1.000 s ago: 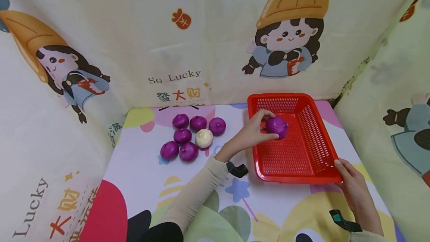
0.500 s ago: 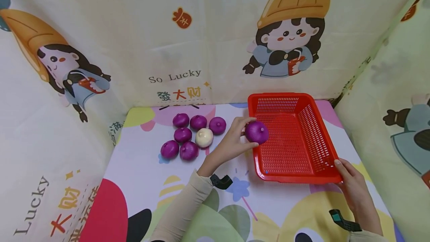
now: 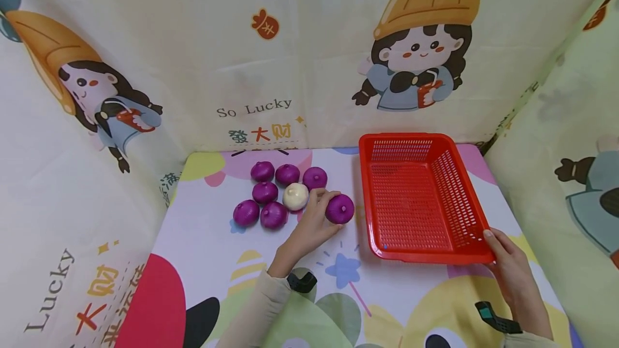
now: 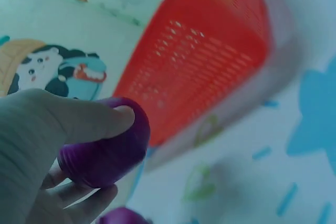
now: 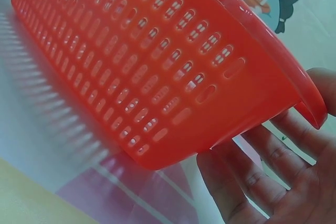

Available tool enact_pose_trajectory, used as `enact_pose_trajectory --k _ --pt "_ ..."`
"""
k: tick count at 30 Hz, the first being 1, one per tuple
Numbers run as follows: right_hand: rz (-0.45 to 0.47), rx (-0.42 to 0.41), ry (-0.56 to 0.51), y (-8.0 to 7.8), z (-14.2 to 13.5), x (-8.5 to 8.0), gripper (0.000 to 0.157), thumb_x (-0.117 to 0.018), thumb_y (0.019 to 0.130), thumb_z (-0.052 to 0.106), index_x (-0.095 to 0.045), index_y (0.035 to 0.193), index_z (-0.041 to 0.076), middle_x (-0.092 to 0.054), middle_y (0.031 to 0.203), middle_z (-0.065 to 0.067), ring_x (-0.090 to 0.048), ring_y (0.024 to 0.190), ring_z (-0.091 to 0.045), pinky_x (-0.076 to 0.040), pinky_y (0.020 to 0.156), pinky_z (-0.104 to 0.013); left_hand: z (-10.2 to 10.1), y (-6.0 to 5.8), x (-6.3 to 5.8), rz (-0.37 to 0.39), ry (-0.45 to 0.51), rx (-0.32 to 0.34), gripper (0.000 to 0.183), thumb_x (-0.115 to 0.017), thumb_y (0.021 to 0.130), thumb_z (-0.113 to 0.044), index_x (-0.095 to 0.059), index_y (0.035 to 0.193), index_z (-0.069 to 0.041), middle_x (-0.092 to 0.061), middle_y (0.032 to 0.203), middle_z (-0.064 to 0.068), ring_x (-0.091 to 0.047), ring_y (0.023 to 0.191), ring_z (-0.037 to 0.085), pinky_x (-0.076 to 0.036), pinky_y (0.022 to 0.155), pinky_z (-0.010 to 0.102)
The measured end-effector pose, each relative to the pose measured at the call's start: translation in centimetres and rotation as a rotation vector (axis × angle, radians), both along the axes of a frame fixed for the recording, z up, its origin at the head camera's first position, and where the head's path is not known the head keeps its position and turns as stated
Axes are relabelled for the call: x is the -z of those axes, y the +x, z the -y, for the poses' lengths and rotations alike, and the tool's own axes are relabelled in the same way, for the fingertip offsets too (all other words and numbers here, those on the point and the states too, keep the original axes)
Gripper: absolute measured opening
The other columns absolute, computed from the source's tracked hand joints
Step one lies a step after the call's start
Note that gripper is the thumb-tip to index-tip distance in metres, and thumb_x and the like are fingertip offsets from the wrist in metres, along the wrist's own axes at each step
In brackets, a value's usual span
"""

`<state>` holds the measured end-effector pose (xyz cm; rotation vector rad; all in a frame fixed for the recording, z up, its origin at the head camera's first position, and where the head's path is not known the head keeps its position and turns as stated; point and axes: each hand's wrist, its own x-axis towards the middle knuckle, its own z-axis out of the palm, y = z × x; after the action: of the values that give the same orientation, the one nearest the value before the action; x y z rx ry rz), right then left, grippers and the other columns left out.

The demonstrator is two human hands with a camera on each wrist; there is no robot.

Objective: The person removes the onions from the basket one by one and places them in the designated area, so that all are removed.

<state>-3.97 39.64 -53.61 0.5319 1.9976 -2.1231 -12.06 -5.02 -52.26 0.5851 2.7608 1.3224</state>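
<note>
My left hand [image 3: 309, 227] grips a purple onion [image 3: 340, 209] between thumb and fingers, left of the red basket. In the left wrist view the thumb lies across the onion [image 4: 113, 145] and fingertips show beneath it. Just left of that hand lie several purple onions [image 3: 274, 215] and one white onion [image 3: 295, 196], grouped on the table. My right hand [image 3: 513, 270] holds the near right corner of the red plastic basket [image 3: 425, 256], thumb over the rim. In the right wrist view the other fingers press against the basket's outer wall [image 5: 173, 108]. Nothing lies inside the basket.
A colourful printed cloth covers the table [image 3: 203, 240]. A printed curtain [image 3: 300, 58] stands close behind the basket and the onions, with more of it at both sides.
My left hand has carried the purple onion leftward and nearer, from above the basket to beside the onion group. The right hand keeps its hold, and the basket stays in place.
</note>
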Motion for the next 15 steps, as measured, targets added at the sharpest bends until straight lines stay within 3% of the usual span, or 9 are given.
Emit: enact_pose_trajectory --k 3,8,15 --pt "0.001 0.002 -0.002 0.0 0.0 0.1 0.017 -0.051 0.110 0.035 -0.057 0.126 0.037 -0.067 0.104 0.029 -0.069 0.087 0.003 -0.059 0.073 -0.014 0.9 0.8 0.8 -0.105 -0.081 -0.047 0.073 -0.087 0.082 -0.013 -0.051 0.145 -0.019 -0.041 0.142 0.012 -0.054 0.128 0.029 -0.053 0.107 0.046" --pt "0.010 0.004 0.005 0.0 0.1 0.2 0.019 -0.051 0.109 0.036 -0.055 0.128 0.037 -0.066 0.105 0.031 -0.068 0.088 0.005 -0.058 0.073 -0.014 2.5 2.2 2.0 -0.315 -0.296 -0.175 0.075 -0.094 0.074 -0.017 -0.058 0.139 -0.018 -0.051 0.134 0.012 -0.052 0.127 0.033 -0.048 0.105 0.054" --pt "0.007 0.007 0.003 0.1 0.1 0.1 0.019 -0.052 0.108 0.037 -0.057 0.127 0.038 -0.067 0.105 0.031 -0.069 0.089 0.005 -0.058 0.074 -0.013 4.6 3.2 3.1 -0.399 -0.466 -0.265 0.079 -0.098 0.070 -0.026 -0.062 0.139 -0.016 -0.056 0.131 0.012 -0.050 0.130 0.037 -0.041 0.108 0.063"
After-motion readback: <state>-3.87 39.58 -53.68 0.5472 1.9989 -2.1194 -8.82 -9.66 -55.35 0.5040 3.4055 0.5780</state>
